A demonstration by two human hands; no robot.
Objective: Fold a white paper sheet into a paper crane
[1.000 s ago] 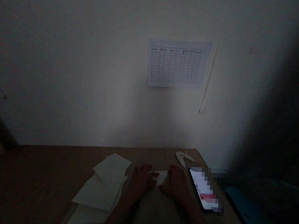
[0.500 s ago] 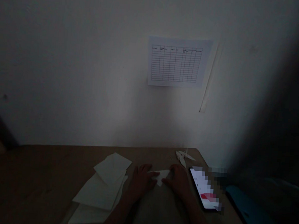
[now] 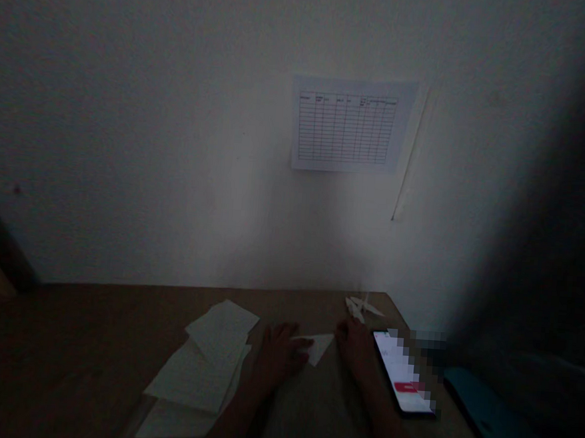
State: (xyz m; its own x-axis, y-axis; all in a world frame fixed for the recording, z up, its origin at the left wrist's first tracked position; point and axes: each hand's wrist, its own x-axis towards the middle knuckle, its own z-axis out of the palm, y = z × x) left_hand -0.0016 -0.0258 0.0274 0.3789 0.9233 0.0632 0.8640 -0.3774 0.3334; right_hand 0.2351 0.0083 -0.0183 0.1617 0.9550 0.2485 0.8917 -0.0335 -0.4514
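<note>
Could skew the folded paper [image 3: 319, 346] on the right of the table [image 3: 77, 357] by pressing unevenly with the left hand [image 3: 277, 355], fingers spread over its left end, or nudging with the right hand [image 3: 356, 347], fingers curled by its right corner, pinch impossible to tell.

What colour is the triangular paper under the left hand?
The triangular paper is white, though dimly lit; the head view shows it.

On the table [image 3: 88, 338], paper [image 3: 321, 346] is overlapped by the left hand [image 3: 280, 353] and bordered by the right hand [image 3: 354, 347], behind which folded pieces [image 3: 370, 308] are set. Sheets [image 3: 202, 369] are piled at left, a phone [image 3: 396, 364] placed at right. A chart [image 3: 346, 129] is mounted on the wall [image 3: 153, 136].
</note>
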